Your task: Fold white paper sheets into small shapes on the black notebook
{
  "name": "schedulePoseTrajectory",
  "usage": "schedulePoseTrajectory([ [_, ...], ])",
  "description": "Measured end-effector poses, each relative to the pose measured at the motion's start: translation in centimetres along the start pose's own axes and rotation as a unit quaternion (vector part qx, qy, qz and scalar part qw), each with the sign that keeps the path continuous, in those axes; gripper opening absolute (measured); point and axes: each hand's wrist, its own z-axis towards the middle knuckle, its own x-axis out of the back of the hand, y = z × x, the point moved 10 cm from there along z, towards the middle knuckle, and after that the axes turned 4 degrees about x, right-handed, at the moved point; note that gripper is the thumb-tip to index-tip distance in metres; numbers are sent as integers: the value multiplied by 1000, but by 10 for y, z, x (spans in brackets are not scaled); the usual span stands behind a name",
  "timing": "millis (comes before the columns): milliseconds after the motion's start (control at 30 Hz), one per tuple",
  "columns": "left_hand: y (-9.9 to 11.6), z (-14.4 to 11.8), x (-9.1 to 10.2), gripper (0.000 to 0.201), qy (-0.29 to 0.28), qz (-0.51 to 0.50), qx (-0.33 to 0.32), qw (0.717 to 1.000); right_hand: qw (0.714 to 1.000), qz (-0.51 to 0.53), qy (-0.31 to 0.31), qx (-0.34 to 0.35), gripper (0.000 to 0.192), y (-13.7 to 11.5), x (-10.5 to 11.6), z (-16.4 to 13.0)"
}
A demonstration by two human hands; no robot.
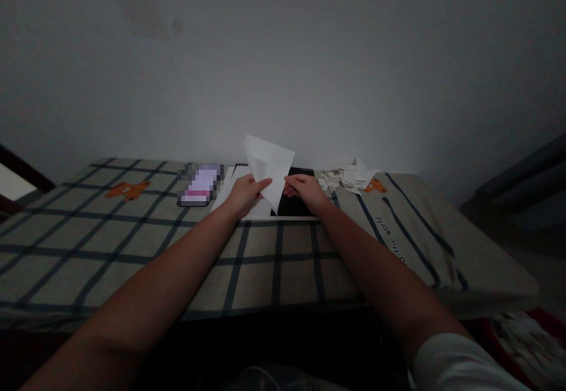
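A sheet of white paper (273, 167) is held up between both hands, tilted, with one corner pointing down. My left hand (246, 196) grips its left side, thumb lying across the front. On the right edge, my right hand (306, 191) pinches the paper between thumb and fingers. Below the hands lies a flat black item (300, 204) with small white marks along its top edge. White paper (224, 193) lies flat beside it on the left, partly hidden by my left hand.
Torn paper scraps (347, 177) sit heaped to the right. A phone with a lit, blurred screen (201, 184) lies to the left. A checked cloth with bear prints (145, 273) covers the table, which stands against a grey wall (283, 55). Reddish and pale fabric (530, 344) shows at lower right.
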Motion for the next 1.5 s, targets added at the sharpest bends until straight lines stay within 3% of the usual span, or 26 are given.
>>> schedulePoseTrajectory([
  [300,-1,-1,-1,39,-5,23,10,1000,999,35,33,-20,16,-1,10,-1],
  [733,1,-3,-3,40,-17,34,14,999,997,52,51,-4,17,-2,12,0],
  [933,2,-10,-21,35,-77,22,42,996,990,60,127,30,14,-5,26,1],
  [1133,-6,-18,-33,31,-144,72,86,983,982,73,166,62,12,-11,38,1],
  [1500,-8,-20,-32,20,-141,91,109,980,979,64,183,66,13,-15,39,-2],
])
